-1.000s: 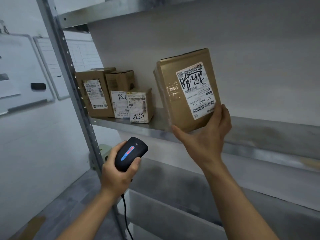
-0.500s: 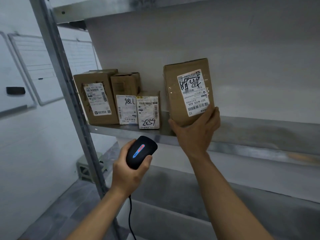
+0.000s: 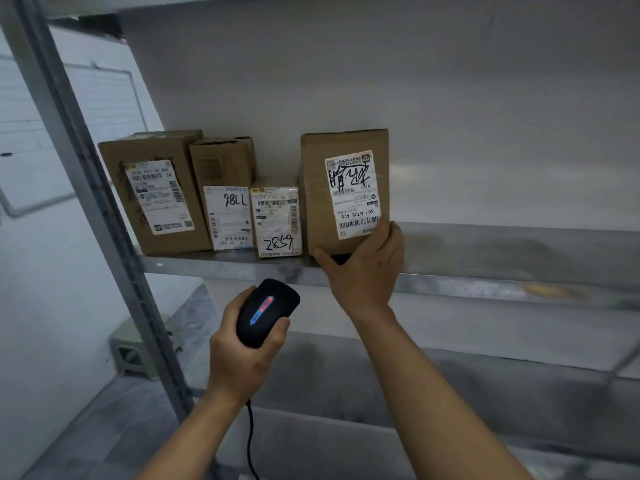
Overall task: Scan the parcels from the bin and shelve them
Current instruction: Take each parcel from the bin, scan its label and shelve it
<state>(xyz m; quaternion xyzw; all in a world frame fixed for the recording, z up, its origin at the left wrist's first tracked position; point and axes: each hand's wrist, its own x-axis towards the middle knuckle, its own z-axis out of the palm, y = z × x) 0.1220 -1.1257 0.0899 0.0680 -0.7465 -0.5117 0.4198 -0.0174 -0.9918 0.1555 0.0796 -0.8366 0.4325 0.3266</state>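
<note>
A brown cardboard parcel with a white label stands upright on the metal shelf, close beside three other labelled parcels. My right hand grips its lower right corner from below and the side. My left hand holds a black corded barcode scanner below the shelf edge, its red-blue light lit. The row holds a large parcel at the left, a "98L" parcel and a small "2859" parcel.
A grey steel upright frames the shelf's left end. The shelf runs bare to the right of the held parcel. A lower shelf lies beneath. A green stool sits on the floor at left, a whiteboard hangs behind.
My right hand has carried the parcel left and down, from tilted in the air onto the shelf, upright beside the "2859" parcel. The scanner hand stays low.
</note>
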